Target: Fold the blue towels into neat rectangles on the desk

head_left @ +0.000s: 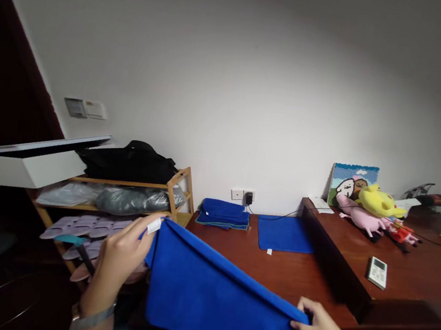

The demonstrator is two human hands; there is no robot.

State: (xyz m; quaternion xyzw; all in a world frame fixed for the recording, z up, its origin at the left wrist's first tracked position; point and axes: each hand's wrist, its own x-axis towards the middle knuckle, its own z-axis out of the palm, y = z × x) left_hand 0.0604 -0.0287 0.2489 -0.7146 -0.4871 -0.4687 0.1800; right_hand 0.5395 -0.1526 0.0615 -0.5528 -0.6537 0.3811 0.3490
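A blue cloth (211, 299) hangs in the air, stretched between my two hands. My left hand (127, 253) pinches its upper left corner, where a small white tag (154, 226) shows. The opposite upper corner is gripped by my right hand (317, 325), lower down, so the top edge slopes down to the right. Behind it, a second blue cloth (285, 234) lies flat on the brown wooden surface (249, 255). Folded blue cloths (224, 214) are stacked against the wall to its left. The bottom of the held cloth runs out of view.
At left, a wooden rack (181, 181) bears a black bag (135, 162), a white box (25, 166) and several slippers (74, 224). A raised desk (345, 246) at right holds plush toys (364, 216) and a white remote-like device (377, 273). A black plug (249, 197) sits in the wall socket.
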